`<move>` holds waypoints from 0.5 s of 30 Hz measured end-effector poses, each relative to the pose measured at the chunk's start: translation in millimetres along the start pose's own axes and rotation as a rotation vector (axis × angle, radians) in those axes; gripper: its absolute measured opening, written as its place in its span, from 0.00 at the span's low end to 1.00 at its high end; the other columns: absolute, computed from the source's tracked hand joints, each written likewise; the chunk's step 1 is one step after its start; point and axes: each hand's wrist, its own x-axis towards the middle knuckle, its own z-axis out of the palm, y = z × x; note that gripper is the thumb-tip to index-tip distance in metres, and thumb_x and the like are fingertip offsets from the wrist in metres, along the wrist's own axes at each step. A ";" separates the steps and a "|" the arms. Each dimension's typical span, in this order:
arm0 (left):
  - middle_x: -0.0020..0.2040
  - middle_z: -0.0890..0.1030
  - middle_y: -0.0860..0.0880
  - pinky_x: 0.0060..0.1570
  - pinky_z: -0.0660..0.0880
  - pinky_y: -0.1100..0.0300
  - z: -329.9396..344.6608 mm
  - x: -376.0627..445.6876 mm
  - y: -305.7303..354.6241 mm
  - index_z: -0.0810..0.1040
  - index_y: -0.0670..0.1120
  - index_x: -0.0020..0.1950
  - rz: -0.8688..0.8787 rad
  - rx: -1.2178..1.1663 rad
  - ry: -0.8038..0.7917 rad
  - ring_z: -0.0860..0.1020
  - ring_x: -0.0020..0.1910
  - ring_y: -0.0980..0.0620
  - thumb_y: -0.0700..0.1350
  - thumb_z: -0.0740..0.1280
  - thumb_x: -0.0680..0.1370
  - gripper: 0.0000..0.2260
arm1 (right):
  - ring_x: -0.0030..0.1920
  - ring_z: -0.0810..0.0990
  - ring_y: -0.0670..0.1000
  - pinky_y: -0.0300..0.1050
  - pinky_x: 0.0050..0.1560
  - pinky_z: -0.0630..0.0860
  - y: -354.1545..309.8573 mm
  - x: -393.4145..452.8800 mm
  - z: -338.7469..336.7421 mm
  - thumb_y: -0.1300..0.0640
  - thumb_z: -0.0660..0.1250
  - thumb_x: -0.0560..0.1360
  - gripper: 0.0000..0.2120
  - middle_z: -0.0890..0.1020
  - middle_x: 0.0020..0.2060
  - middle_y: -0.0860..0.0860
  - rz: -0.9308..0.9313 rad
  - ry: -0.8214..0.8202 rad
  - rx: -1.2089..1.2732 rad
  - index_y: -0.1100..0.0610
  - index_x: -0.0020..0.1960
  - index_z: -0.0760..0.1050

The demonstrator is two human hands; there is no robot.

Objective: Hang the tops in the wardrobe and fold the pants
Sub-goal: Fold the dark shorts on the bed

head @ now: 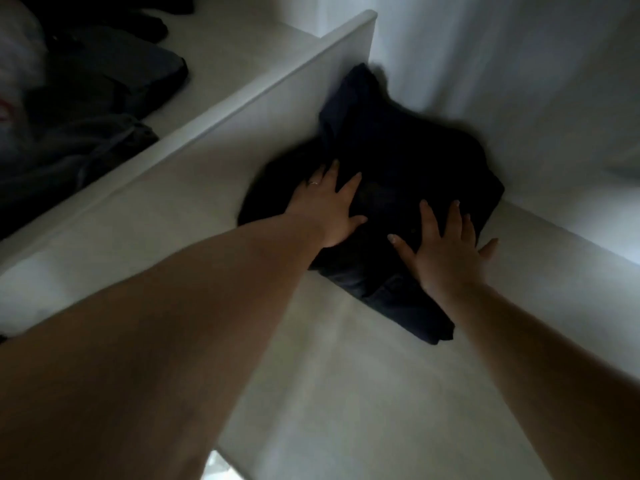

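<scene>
While both arms reach forward into the white wardrobe compartment, the folded pants (391,188) lie on the shelf (346,375), pushed toward the back corner where the vertical divider panel (263,109) meets the rear wall (502,81). The garment is dark, almost black in this dim light, and its folds are hard to read; it may be a stack of more than one piece, which I cannot tell. Its long axis runs diagonally, from the near right corner by the wrist up and away toward the divider.

The left hand (329,209) rests flat on the left part of the bundle, fingers spread, a thin ring on one finger, gripping nothing. The right hand (446,251) is likewise splayed and pressing down on the near right part, its outer fingers reaching past the fabric edge toward bare shelf. Neither hand is closed around cloth; both are laid palm-down on top.

Both hands sit at the near end of the bundle, with the bulk of it lying beyond the fingertips, so any further push would go forward and slightly left, along that diagonal into the corner. The right hand is nearer the loose near corner, which looks likeliest to need tucking.

Other dark clothes (104,98) lie in the neighbouring compartment, left of the divider.
</scene>
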 end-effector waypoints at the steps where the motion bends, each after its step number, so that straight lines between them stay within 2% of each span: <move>1: 0.78 0.47 0.40 0.74 0.53 0.46 -1.7 -12.5 5.0 0.47 0.52 0.78 -0.038 -0.034 0.025 0.49 0.77 0.40 0.61 0.58 0.78 0.34 | 0.76 0.47 0.59 0.71 0.69 0.47 -4.4 -3.4 -4.1 0.30 0.49 0.73 0.37 0.47 0.77 0.58 0.002 -0.007 0.009 0.45 0.77 0.46; 5: 0.76 0.59 0.41 0.71 0.59 0.49 -8.2 -65.7 24.2 0.56 0.48 0.77 -0.143 -0.241 0.070 0.58 0.74 0.42 0.55 0.62 0.77 0.31 | 0.76 0.47 0.58 0.70 0.70 0.51 -15.2 -38.7 -16.8 0.41 0.61 0.75 0.32 0.50 0.77 0.59 -0.071 0.077 0.171 0.50 0.75 0.58; 8: 0.73 0.65 0.44 0.68 0.65 0.51 -10.7 -118.7 33.8 0.56 0.47 0.77 -0.317 -0.507 0.059 0.64 0.71 0.43 0.51 0.63 0.78 0.31 | 0.76 0.50 0.55 0.69 0.69 0.51 -18.3 -96.8 -23.8 0.46 0.67 0.73 0.30 0.53 0.77 0.57 -0.196 0.114 0.191 0.50 0.73 0.65; 12: 0.73 0.66 0.46 0.67 0.64 0.52 -10.3 -193.8 60.4 0.55 0.49 0.77 -0.523 -0.711 0.022 0.64 0.71 0.45 0.51 0.62 0.79 0.30 | 0.76 0.52 0.56 0.69 0.69 0.51 -15.5 -169.4 -37.6 0.48 0.68 0.73 0.31 0.54 0.76 0.57 -0.287 0.033 0.142 0.50 0.73 0.63; 15: 0.74 0.65 0.48 0.67 0.63 0.54 -11.5 -261.6 92.7 0.56 0.51 0.77 -0.558 -0.810 0.022 0.64 0.72 0.48 0.51 0.61 0.79 0.27 | 0.76 0.51 0.55 0.66 0.71 0.49 -1.1 -228.7 -54.7 0.47 0.65 0.76 0.30 0.53 0.77 0.55 -0.304 -0.036 0.148 0.49 0.75 0.59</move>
